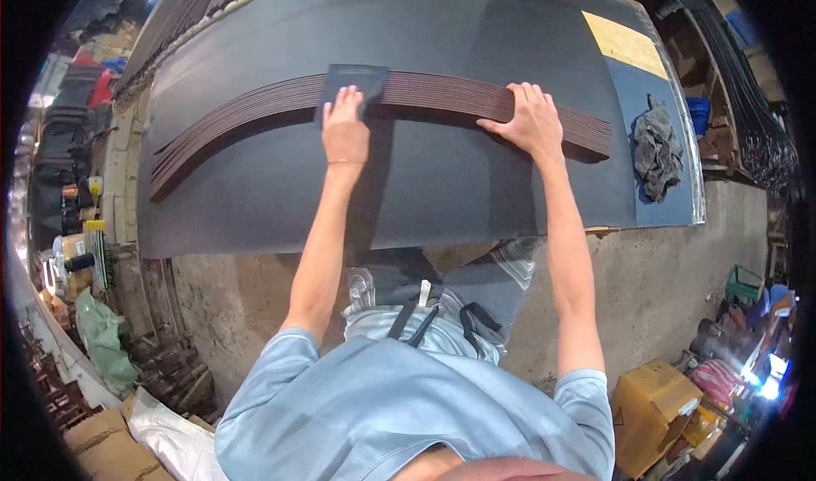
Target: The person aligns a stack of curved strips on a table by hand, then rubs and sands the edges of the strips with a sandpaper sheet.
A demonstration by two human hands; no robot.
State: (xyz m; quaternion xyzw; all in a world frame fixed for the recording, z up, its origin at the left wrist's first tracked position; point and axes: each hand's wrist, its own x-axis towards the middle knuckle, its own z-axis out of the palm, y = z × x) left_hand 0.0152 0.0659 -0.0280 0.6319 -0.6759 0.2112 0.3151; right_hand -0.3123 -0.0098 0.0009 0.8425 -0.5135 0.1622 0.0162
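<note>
A long stack of thin brown strips [272, 99] lies across the dark table top [459, 192], its left end fanned out. Across the stack, left of its middle, lies a dark flat piece [370, 80]. My left hand [345, 128] rests on that piece with its fingers stretched over it. Near the right end, my right hand [531, 120] lies over the strips, fingers on top and thumb out along the near edge. Whether the right fingers grip the strips or only press on them is hard to make out.
A crumpled dark cloth [657, 151] lies on the table's right part, below a yellowish board [625, 43]. Cardboard boxes [653, 417] stand on the floor at the lower right. A green sack [104, 341] and shelves of goods are at the left.
</note>
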